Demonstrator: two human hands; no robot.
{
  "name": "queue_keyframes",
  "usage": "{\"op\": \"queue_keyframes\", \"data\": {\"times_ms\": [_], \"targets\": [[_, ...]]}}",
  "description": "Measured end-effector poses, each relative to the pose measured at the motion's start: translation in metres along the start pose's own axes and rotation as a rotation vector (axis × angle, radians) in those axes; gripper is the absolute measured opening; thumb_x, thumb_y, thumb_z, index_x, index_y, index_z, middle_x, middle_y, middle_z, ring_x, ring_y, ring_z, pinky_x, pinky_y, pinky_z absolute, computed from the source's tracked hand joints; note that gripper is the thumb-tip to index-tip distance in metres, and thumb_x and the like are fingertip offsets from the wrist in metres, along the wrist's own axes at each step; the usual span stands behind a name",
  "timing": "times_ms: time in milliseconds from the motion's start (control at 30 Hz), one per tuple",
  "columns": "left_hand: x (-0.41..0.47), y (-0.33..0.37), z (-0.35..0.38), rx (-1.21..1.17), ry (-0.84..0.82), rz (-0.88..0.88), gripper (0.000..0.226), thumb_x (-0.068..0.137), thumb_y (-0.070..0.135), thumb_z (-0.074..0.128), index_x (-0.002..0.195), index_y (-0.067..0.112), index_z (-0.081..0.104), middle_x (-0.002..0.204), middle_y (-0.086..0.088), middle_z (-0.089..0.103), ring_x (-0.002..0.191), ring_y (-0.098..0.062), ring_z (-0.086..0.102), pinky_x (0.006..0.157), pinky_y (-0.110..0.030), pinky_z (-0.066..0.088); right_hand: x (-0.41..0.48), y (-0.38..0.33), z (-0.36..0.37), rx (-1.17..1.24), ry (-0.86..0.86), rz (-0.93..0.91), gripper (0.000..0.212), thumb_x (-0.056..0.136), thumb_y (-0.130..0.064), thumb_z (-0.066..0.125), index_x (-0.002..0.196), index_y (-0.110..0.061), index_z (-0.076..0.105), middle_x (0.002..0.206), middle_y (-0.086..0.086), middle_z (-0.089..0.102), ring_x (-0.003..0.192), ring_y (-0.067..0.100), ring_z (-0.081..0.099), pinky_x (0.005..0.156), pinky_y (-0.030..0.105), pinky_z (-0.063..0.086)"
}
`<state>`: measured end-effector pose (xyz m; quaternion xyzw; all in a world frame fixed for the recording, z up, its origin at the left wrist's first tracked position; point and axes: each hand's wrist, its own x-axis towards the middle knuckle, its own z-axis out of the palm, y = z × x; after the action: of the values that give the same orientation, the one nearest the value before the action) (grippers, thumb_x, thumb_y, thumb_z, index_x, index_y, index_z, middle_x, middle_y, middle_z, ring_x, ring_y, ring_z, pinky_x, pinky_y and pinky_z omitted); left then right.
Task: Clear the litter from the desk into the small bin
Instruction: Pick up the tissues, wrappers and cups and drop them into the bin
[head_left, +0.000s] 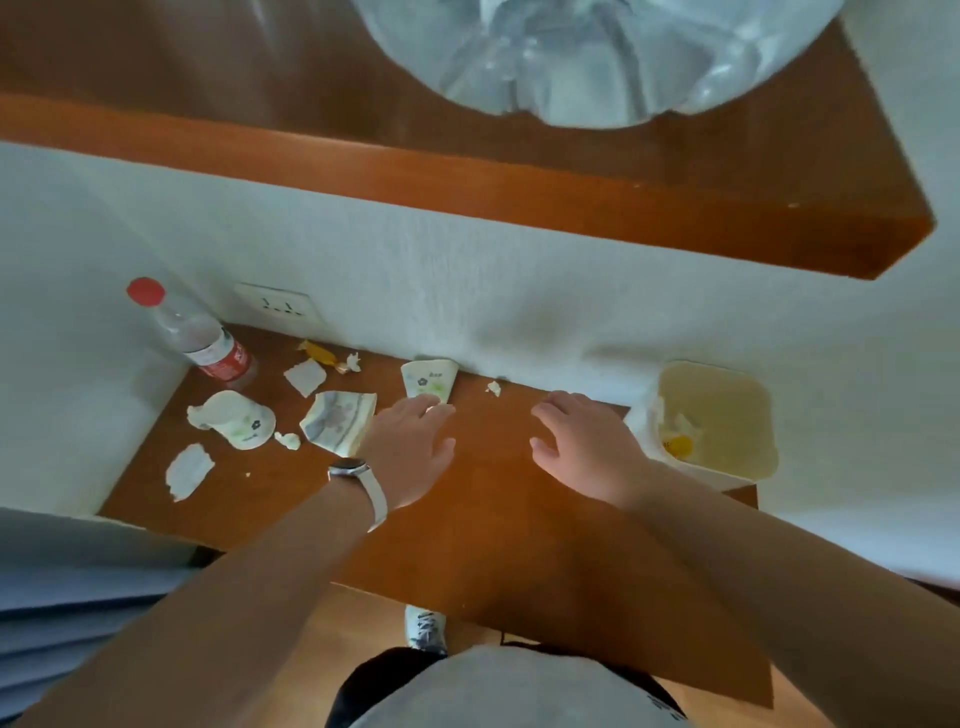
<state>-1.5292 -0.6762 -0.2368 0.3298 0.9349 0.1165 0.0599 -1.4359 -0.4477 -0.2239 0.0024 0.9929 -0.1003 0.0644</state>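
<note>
Reaching my open, empty left hand to the squashed paper cup by the wall, I must grab it next for the small bin, right hand empty too.

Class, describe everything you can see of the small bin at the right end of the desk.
The small bin is a pale cream, plastic-looking tub with rounded corners and an open top, no lid in view. It stands upright at the desk's right end, close to the white wall. Inside lie a yellow scrap and some white crumpled paper; the rest of its bottom looks bare. The right hand hovers just left of it, not visibly touching it.
</note>
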Motion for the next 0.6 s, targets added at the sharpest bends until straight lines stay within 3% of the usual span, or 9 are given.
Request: {"op": "queue_keyframes", "data": {"times_ms": [333,600], "targets": [[0.046,-0.064,0.022,-0.075,-0.068,-0.104,0.043,0.092,0.036,0.052,0.131,0.019,0.053,0.134,-0.003,0.055,0.119,-0.023,0.051,0.094,-0.041,0.048,0.084,-0.018,0.047,-0.04,-0.026,0.079,0.04,0.096,-0.032,0.048,0.132,-0.016,0.052,0.126,0.002,0.056,0.108,0.02,0.057,0.086,0.033,0.051],[0.074,-0.084,0.052,-0.103,-0.113,-0.26,0.061,0.093,0.058,0.042,0.139,0.016,0.041,0.125,-0.005,0.053,0.112,-0.024,0.051,0.09,-0.039,0.048,0.119,-0.023,0.084,-0.027,-0.026,0.171,0.039,0.097,-0.026,0.052,0.134,-0.013,0.053,0.142,0.007,0.049,0.125,0.024,0.052,0.097,0.036,0.05]]}}
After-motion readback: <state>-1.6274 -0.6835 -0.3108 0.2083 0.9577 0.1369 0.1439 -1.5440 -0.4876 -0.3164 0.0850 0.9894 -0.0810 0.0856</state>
